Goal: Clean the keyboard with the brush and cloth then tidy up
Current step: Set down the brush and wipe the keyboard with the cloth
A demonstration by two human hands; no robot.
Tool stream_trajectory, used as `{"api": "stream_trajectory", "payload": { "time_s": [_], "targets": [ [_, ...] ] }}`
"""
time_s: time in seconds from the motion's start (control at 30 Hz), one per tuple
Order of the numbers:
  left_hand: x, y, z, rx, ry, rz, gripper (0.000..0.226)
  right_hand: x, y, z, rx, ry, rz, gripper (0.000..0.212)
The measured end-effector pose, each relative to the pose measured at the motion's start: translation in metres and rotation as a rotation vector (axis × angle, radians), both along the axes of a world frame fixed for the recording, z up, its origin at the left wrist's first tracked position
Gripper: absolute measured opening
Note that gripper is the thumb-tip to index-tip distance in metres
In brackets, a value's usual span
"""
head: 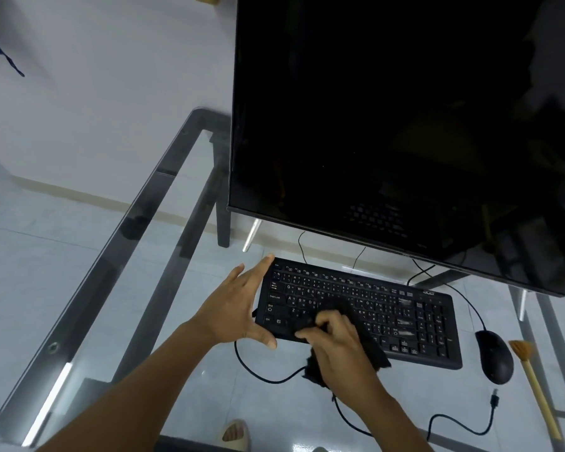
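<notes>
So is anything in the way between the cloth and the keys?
No. The right hand grips the black cloth and presses it straight onto the keyboard, so nothing sits between them. The left hand only braces the keyboard's left end. The brush and mouse lie off to the right.

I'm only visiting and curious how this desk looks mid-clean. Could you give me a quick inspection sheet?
Surface: glass desk on a dark frame.
Job's things: black keyboard; black cloth on its keys; brush lying at the far right.
Clutter: mouse between keyboard and brush; dark monitor behind.
Hands: left hand open, bracing the keyboard's left end; right hand grips the cloth.
Cables: keyboard cable loops in front; loose plug end.
Surroundings: tiled floor, sandalled foot below.
</notes>
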State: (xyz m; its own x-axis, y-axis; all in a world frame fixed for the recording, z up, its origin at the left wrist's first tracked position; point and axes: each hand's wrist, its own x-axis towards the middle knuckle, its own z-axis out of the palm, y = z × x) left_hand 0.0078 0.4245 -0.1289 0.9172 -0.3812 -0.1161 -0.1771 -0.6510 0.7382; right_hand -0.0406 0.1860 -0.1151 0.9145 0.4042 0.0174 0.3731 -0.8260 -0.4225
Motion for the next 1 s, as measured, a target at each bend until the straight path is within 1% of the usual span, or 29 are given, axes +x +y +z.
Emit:
{"api": "stream_trajectory", "payload": {
  "time_s": [0.1, 0.17, 0.23, 0.27, 0.33, 0.43, 0.5, 0.57, 0.63, 0.7, 0.73, 0.77, 0.8, 0.83, 0.87, 0.9, 0.93, 0.97, 1.0],
  "targets": [
    [-0.001, 0.000, 0.000, 0.007, -0.018, -0.018, 0.146, 0.000, 0.034, 0.002, -0.044, -0.033, 0.039, 0.040],
    [-0.001, -0.001, 0.002, 0.010, -0.034, -0.032, 0.146, 0.004, 0.057, 0.003, -0.043, -0.037, 0.114, 0.032],
    [-0.001, -0.001, 0.005, 0.016, -0.040, -0.037, 0.145, 0.007, 0.054, 0.003, -0.037, -0.028, 0.151, 0.027],
    [-0.001, -0.001, 0.005, 0.022, -0.035, -0.031, 0.144, 0.006, 0.043, 0.003, -0.046, -0.020, 0.138, 0.030],
    [-0.001, -0.002, 0.009, 0.035, -0.014, -0.020, 0.141, 0.000, 0.007, 0.000, -0.045, -0.011, 0.019, 0.035],
    [-0.002, -0.003, 0.013, 0.047, -0.005, 0.001, 0.138, -0.011, -0.044, -0.004, 0.062, -0.057, -0.263, 0.027],
    [-0.003, -0.004, 0.015, 0.048, -0.007, 0.010, 0.138, -0.010, -0.039, -0.011, 0.051, -0.117, -0.363, 0.024],
    [-0.004, -0.006, 0.017, 0.054, -0.004, 0.011, 0.138, -0.004, -0.006, -0.015, 0.057, -0.167, -0.394, 0.026],
    [-0.003, -0.008, 0.015, 0.050, -0.026, -0.013, 0.140, 0.007, 0.039, -0.013, 0.086, -0.162, -0.335, 0.027],
    [-0.002, -0.006, 0.010, 0.039, -0.004, -0.004, 0.139, 0.017, 0.075, -0.008, 0.082, -0.091, -0.193, 0.020],
    [-0.002, -0.005, 0.008, 0.041, -0.003, 0.000, 0.137, 0.023, 0.081, -0.004, 0.069, -0.023, -0.108, 0.019],
    [-0.002, -0.005, 0.010, 0.043, -0.012, -0.002, 0.137, 0.030, 0.080, -0.003, 0.049, -0.005, -0.057, 0.021],
    [-0.003, -0.006, 0.011, 0.033, -0.018, 0.000, 0.137, 0.037, 0.072, -0.002, 0.049, -0.047, -0.069, 0.023],
    [-0.004, -0.007, 0.016, 0.038, -0.021, 0.000, 0.138, 0.044, 0.058, -0.001, 0.076, -0.102, -0.156, 0.024],
    [-0.004, -0.007, 0.018, 0.043, -0.019, 0.000, 0.137, 0.051, 0.042, -0.001, 0.108, -0.139, -0.309, 0.024],
    [-0.003, -0.008, 0.020, 0.049, -0.023, -0.004, 0.137, 0.057, 0.029, -0.001, 0.117, -0.156, -0.471, 0.024],
    [-0.003, -0.007, 0.018, 0.058, -0.039, -0.007, 0.138, 0.061, 0.023, -0.002, 0.117, -0.139, -0.588, 0.025],
    [-0.003, -0.007, 0.016, 0.065, -0.050, -0.012, 0.139, 0.063, 0.027, -0.001, 0.089, -0.114, -0.656, 0.027],
    [-0.003, -0.007, 0.013, 0.069, -0.046, -0.014, 0.140, 0.064, 0.039, 0.000, 0.053, -0.090, -0.675, 0.031]
  ]
}}
